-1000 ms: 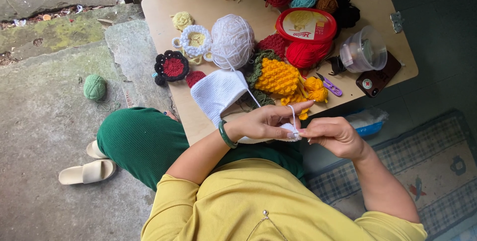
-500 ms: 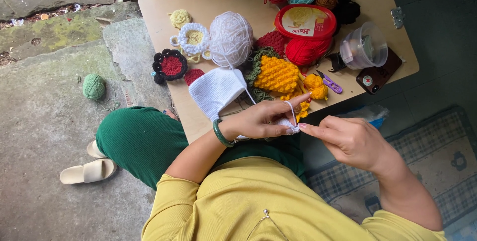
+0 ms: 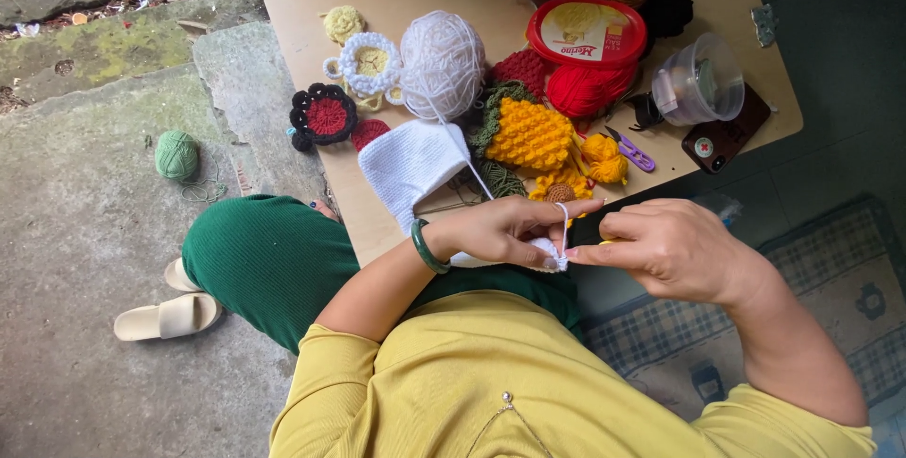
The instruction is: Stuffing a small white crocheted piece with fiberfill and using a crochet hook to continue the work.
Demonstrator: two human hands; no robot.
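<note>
Crochet work in progress, seen from the head view. The white crochet piece [image 3: 412,164] lies partly on the counter [image 3: 311,5] and partly hangs off its near edge, directly in front of the white yarn ball [image 3: 442,62]. The left hand [image 3: 500,229] is closed on the lower end of that piece, fingers curled around it, with a green bangle [image 3: 424,247] on the wrist. A strand of white yarn [image 3: 563,223] loops over the left index finger. The right hand [image 3: 668,247] sits just beside the left one, fingertips pinched together; a small tool appears to be gripped there, but it is too hidden to identify. The two hands meet at the piece's end, below the counter edge.

Relative to the white yarn ball: a white-and-yellow crochet flower [image 3: 368,64] touches it on the left; a black-and-red crochet flower [image 3: 324,116] lies further left and nearer the person; a yellow textured crochet piece [image 3: 530,133] lies to the right and nearer; a red-lidded tub [image 3: 585,32] stands to the right, with red yarn [image 3: 585,90] in front of it. A clear plastic container [image 3: 699,81] lies well to the right, tipped on its side. Purple-handled snips [image 3: 630,150] lie just beyond the yellow piece. A green yarn ball [image 3: 176,154] rests on the concrete floor, well to the left. A beige sandal [image 3: 160,316] lies beside the person's green-clad leg.
</note>
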